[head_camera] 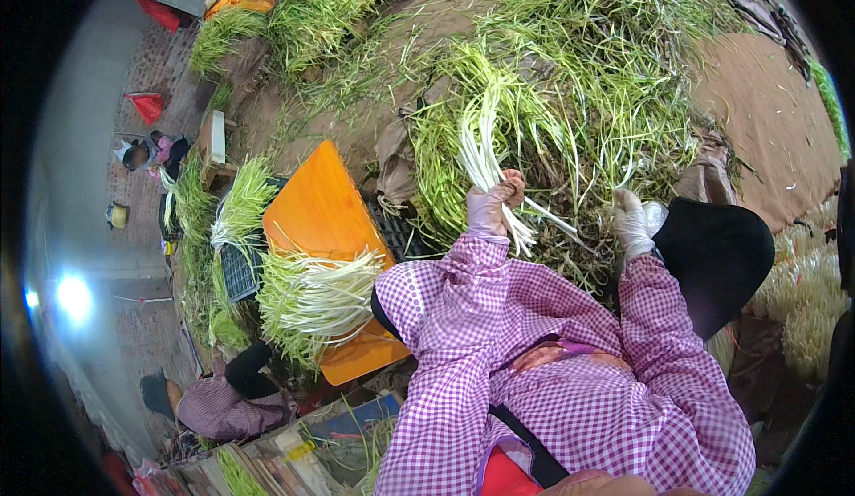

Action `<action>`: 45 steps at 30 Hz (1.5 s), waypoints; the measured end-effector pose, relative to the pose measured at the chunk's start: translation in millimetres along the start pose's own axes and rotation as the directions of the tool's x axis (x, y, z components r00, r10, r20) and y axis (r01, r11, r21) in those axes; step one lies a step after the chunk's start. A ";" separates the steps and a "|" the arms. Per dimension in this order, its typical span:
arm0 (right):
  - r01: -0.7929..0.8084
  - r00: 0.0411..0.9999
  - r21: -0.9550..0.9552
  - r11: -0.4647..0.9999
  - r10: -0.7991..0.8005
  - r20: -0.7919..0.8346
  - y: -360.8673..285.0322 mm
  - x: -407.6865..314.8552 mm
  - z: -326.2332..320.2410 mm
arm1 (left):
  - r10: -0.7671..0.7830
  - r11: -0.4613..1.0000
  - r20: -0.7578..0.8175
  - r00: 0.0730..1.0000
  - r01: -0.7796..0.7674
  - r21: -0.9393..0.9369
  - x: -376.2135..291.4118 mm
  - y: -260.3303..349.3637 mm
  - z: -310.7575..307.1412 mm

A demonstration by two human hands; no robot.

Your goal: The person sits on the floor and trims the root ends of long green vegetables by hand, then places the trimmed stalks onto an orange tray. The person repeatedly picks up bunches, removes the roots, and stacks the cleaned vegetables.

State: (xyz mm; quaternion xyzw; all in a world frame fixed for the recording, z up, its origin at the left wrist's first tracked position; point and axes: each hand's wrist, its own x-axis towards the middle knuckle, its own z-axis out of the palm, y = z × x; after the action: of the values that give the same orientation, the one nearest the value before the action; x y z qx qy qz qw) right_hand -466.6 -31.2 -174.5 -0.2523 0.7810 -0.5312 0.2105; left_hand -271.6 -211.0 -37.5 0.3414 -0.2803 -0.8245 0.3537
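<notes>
My left hand (494, 205), in a thin pale glove, grips a bunch of white-stemmed green shoots (482, 139), which look like garlic greens. Their leaves point away from me, and the white ends stick out below my fist. My right hand (632, 223), also gloved, is apart from the bunch, above my right knee. Its fingertips are closed at the end of a thin green leaf (626, 170). Under and beyond both hands spreads a large heap of loose green shoots (601, 88), with brown, withered trimmings (568, 262) close to my lap.
To my left, an orange board (320, 195) bears a pile of white-stemmed shoots (327, 295). Beside it stands a dark plastic crate (239, 272) with more greens. Two people (234, 399) (163, 152) sit further left. Brown cloth (768, 122) and pale stalks (811, 295) lie right.
</notes>
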 end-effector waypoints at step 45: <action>-0.427 0.795 0.162 0.890 0.285 0.535 -92.8 -58.7 55.1 | -0.161 0.930 -0.065 0.985 0.174 0.324 2.0 -89.1 -30.7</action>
State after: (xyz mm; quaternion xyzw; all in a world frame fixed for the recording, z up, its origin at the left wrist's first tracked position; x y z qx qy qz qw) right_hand -371.8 -63.4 -103.3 -0.1958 0.6522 -0.5010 0.5341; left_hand -284.2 -166.5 -119.6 0.4336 -0.3770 -0.7868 0.2254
